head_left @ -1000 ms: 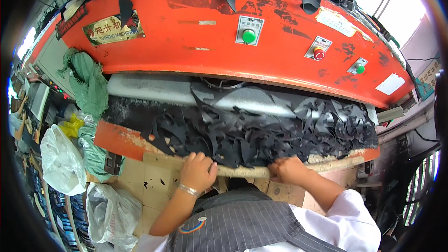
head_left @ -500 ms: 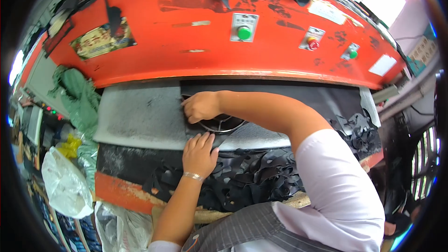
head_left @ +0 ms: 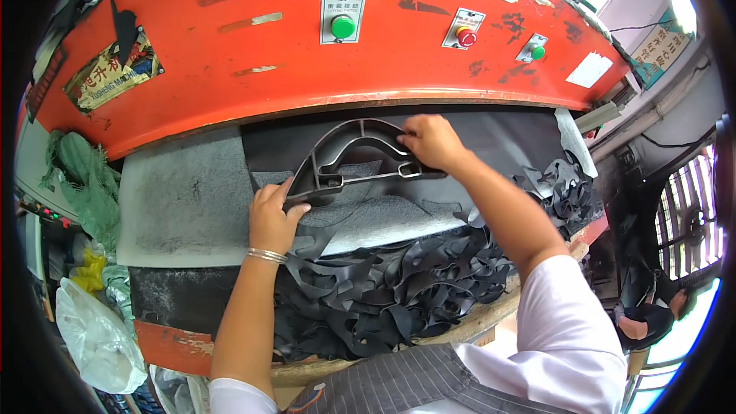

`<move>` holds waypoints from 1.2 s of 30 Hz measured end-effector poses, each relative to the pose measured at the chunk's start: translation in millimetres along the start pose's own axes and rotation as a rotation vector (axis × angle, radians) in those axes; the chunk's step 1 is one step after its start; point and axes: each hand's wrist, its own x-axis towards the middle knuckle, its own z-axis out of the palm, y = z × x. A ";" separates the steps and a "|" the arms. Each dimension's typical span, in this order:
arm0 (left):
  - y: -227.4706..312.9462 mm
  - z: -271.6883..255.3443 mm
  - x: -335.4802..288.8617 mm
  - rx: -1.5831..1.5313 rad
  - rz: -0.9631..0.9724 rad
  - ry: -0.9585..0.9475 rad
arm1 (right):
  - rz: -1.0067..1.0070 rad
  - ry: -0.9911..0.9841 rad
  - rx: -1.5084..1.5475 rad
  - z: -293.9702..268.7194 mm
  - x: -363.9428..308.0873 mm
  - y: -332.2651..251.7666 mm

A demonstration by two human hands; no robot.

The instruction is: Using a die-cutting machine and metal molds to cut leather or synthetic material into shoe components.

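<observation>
A curved steel cutting die [head_left: 372,177], arch-shaped with an inner frame and cross ribs, is held between my two hands over the black sheet material [head_left: 498,142]. My left hand [head_left: 271,218] closes on the die's left end, thumb on the near side. At the right end, my right hand [head_left: 433,144] grips the rim with bent fingers. Cut outlines and openings in the sheet show under and near the die, with the pale grey cutting board [head_left: 180,199] visible through them. Whether the die touches the sheet I cannot tell.
A red press beam [head_left: 253,80] with green buttons [head_left: 343,27] and a red knob [head_left: 466,37] spans the far side. Black scraps [head_left: 383,291] heap along the near edge. Plastic bags [head_left: 100,341] hang at left; a person [head_left: 652,330] is at far right.
My right hand has moved from the die's left side to its right end. My left hand has gone from lying flat beside the die to gripping its left end. The view has shifted.
</observation>
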 end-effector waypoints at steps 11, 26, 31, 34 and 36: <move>-13.4 18.2 13.9 0.096 0.031 0.092 | 0.271 0.060 0.449 39.7 -21.0 34.0; 0.6 26.1 28.1 0.144 -0.001 0.144 | -0.159 0.065 0.059 37.7 -73.6 67.4; 9.0 20.8 25.9 0.165 -0.025 0.138 | -0.192 0.080 0.058 35.1 -76.0 66.5; 8.5 18.0 20.4 0.176 -0.013 0.142 | -0.186 0.083 0.039 31.5 -82.8 65.2; 4.8 17.6 17.0 0.159 -0.027 0.093 | -0.176 0.026 0.046 29.1 -89.3 65.8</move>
